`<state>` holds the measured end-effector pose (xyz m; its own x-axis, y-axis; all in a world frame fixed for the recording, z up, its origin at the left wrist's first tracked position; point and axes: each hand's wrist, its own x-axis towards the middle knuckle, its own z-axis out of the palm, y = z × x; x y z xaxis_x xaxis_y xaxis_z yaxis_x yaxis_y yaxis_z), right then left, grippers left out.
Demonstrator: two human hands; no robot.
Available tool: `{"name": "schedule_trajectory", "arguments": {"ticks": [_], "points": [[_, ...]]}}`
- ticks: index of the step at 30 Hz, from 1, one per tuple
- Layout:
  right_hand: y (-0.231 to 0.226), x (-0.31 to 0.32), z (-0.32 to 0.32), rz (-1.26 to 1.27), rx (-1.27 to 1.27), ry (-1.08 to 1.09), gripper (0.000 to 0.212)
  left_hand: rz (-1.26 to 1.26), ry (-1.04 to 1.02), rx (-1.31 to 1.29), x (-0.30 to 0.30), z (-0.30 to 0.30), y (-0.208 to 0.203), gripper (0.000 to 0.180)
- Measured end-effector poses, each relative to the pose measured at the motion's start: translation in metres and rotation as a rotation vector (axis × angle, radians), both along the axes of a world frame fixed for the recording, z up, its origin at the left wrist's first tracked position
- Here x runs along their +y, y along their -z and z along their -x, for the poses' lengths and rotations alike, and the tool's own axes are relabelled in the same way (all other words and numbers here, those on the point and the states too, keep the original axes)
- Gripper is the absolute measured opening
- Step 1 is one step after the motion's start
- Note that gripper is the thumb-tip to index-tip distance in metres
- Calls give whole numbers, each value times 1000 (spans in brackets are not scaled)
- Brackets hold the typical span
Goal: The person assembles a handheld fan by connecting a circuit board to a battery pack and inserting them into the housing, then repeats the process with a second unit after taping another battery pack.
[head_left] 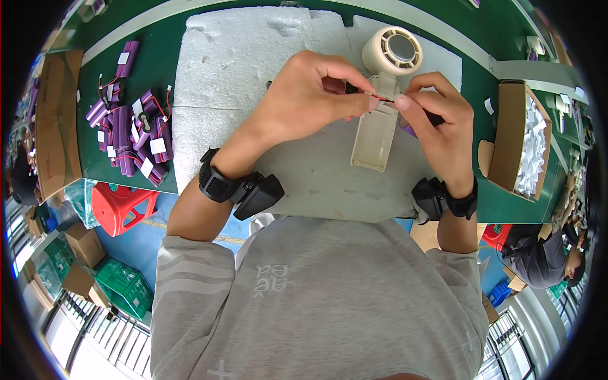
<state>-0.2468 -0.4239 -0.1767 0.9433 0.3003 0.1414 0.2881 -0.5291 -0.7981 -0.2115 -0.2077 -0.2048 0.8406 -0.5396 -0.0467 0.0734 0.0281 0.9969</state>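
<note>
A cream handheld fan (373, 142) lies on the foam board, its round head at the far end and its hollow handle shell facing up, nearest to me. Over the handle's upper part, my left hand (310, 95) pinches thin red and dark wires (384, 99) between thumb and forefinger. From the other side, my right hand (443, 117) closes thumb and forefinger on the same wires. Beneath the right-hand fingers a purple battery (408, 128) shows in part; the fingers hide most of it. The exact wire ends are too small to make out.
White foam boards (221, 69) cover the middle of the green table (82, 139). Several purple battery packs (123, 130) with wires lie piled at left. At right stands a cardboard box (506, 139) of white pieces. A red stool (114, 206) is at lower left; another person (538, 263) sits at far right.
</note>
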Motion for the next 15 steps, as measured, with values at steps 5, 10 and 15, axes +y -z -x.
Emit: {"name": "schedule_trajectory", "arguments": {"ticks": [5, 10, 15], "points": [[1, 9, -1, 74, -167, 3, 9, -13, -31, 101, -2, 1, -1, 15], [5, 6, 2, 147, -186, -9, 11, -46, -25, 94, -2, 2, -2, 17], [4, 5, 1, 36, -52, -15, 12, -26, 18, -102, 1, 0, 4, 21]]}}
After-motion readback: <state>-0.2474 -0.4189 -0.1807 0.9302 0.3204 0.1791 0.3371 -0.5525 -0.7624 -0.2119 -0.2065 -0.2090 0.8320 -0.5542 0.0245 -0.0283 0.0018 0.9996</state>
